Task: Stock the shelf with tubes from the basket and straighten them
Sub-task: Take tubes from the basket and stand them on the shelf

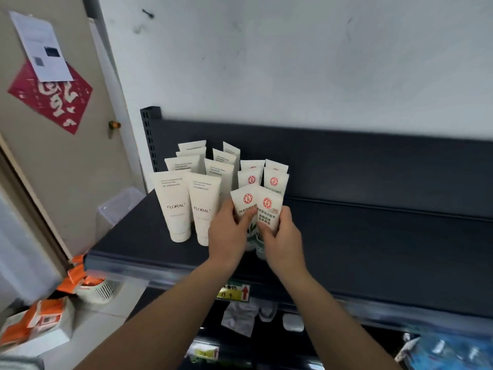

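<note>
Left hand [229, 231] grips one white red-seal tube [244, 201], right hand [283, 233] its twin [270, 203], on the dark metal shelf [373, 236]. Best to square both labels forward, upright, side by side

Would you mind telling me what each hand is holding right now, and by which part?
The left hand grips the left front red-logo tube and the right hand the right front red-logo tube, each round its lower body.

We count eight plain white FLORAL tubes [174, 206] on the one dark shelf [373, 249], in two columns of four. Beside them we count six tubes with a red seal [274, 181], in two columns of three. Lower left we see one white basket [102, 289].
</note>
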